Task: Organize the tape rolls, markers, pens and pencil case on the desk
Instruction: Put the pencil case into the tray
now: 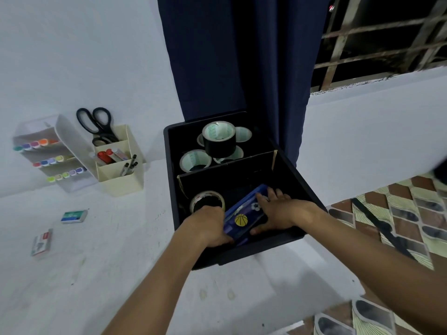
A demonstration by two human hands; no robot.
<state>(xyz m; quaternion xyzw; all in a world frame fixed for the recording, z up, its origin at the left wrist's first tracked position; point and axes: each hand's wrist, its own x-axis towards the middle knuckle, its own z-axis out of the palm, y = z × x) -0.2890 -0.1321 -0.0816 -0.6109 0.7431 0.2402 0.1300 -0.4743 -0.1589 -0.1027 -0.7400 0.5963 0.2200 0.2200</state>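
A blue pencil case (244, 215) with a basketball sticker lies tilted in the front compartment of a black bin (297, 187). My left hand (209, 226) grips its near-left end and my right hand (278, 211) holds its right side, fingers over the top and thumb below. A black tape roll (207, 200) sits beside the case at the left. Several tape rolls (219, 141) are stacked in the bin's rear compartment, behind a cardboard divider (227, 168). Coloured markers (36, 144) fill a white tiered rack, and pens (129, 164) stand in a cream organizer (121, 182).
Black scissors (96, 124) stand in the organizer's back slot, with red-capped markers (106, 156) in its middle slot. Two small boxes (73, 216) (41, 242) lie on the white desk at left. A dark curtain (232, 56) hangs behind the bin. The desk edge drops to tiled floor (401, 213) at right.
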